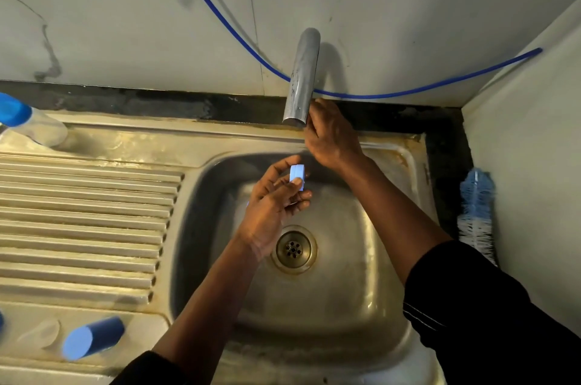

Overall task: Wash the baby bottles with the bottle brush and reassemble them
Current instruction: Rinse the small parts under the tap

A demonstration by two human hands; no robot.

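My left hand (276, 199) holds a small light-blue bottle ring (297, 175) between thumb and fingers over the steel sink basin (345, 259). My right hand (330, 133) reaches behind the chrome tap spout (303, 76), its fingers curled around something hidden by the spout. A clear baby bottle with a blue top (28, 120) lies at the far left of the drainboard. A blue bottle cap (94, 337) lies on its side at the front left. The blue-and-white bottle brush (476, 211) rests against the right wall.
The ribbed drainboard (85, 227) fills the left side. The drain (294, 249) sits in the basin's middle. A blue hose (393, 94) runs along the back wall behind the tap. A wall closes in the right side.
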